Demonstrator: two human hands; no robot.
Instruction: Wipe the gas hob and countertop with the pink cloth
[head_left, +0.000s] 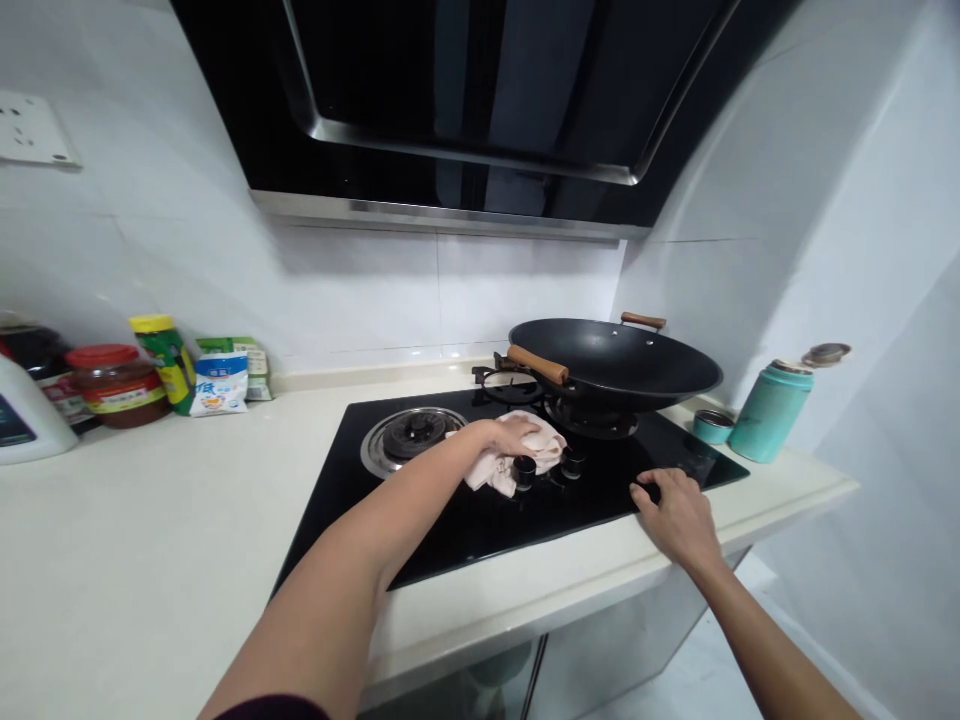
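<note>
My left hand point(514, 436) is pressed onto a crumpled pale pink cloth point(495, 472) on the black glass cooktop point(457, 545). The cloth lies just behind and around the two black control knobs point(525, 472), close to the left burner point(415, 436). Resting at the cooktop's front right edge, my right hand point(679, 512) has its fingers loosely bent and the thumb apart, with nothing seen in it. A large black wok point(622, 365) with wooden handles sits on the right burner, and one handle point(538, 364) points towards the left hand.
A teal flask point(772, 412) with its lid flipped back stands at the right beside a small teal cup point(712, 427). Along the left wall are a red-lidded jar point(120, 388), a yellow-capped container point(163, 362) and packets point(220, 384). A black range hood point(465, 100) hangs above.
</note>
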